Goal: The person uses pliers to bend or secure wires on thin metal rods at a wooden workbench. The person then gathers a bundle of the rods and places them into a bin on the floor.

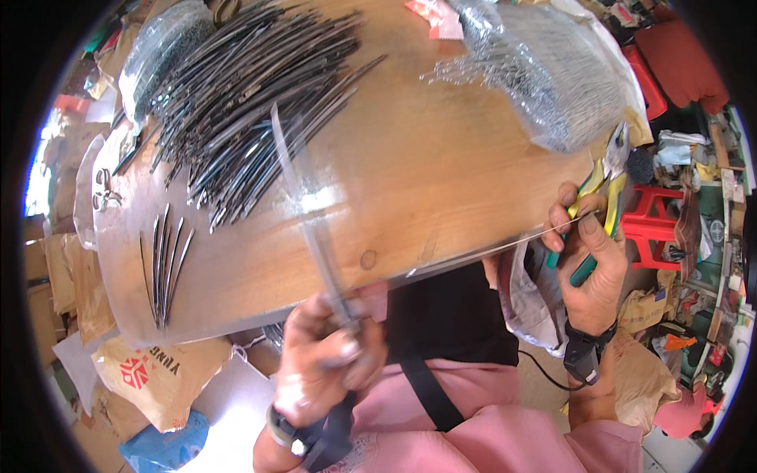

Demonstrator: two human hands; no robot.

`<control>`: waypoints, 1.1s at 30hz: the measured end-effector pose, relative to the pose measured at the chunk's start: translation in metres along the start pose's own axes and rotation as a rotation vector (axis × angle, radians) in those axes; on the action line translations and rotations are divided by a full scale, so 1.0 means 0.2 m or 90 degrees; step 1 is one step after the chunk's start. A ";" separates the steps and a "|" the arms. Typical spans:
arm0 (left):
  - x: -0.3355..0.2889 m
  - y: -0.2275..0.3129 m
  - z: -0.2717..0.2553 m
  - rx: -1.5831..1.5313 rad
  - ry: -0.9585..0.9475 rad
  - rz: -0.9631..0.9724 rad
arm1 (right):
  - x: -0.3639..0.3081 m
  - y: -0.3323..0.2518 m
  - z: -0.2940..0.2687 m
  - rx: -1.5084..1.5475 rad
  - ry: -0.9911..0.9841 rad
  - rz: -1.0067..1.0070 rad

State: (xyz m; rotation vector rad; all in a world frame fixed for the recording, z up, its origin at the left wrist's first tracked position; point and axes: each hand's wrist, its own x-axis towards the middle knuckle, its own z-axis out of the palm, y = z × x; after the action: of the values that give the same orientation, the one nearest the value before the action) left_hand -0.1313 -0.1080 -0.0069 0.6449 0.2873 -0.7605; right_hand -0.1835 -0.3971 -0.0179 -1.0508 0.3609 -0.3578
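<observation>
My left hand (331, 355) is closed round the lower end of a long, thin grey strip (303, 213), blurred by motion. The strip slants up over the table towards a big pile of dark thin strips (244, 94). On the right, past the table's front edge, my right hand (591, 260) grips pliers (607, 177) with yellow and green handles, their jaws pointing up. A thin wire (544, 233) is pinched between that hand's thumb and finger. It runs left along the table edge; its far end is hard to make out.
Several dark strips (163, 272) lie apart at the table's left. Clear plastic (552, 87) wraps thin metal wires at the back right. Another plastic-wrapped bundle (165, 47) sits back left. A red stool (654, 229) stands right of the table (441, 181); a paper bag (158, 386) lies below it.
</observation>
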 end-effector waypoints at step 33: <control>0.00 -0.05 -0.17 0.502 0.009 -0.181 | -0.07 0.09 0.17 -0.566 -0.388 -0.042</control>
State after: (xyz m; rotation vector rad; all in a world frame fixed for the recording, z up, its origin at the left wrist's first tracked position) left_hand -0.1379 -0.0912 -0.0381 1.3709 0.0797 -1.1528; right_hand -0.1786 -0.3556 -0.0162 -1.9724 -0.0952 0.1073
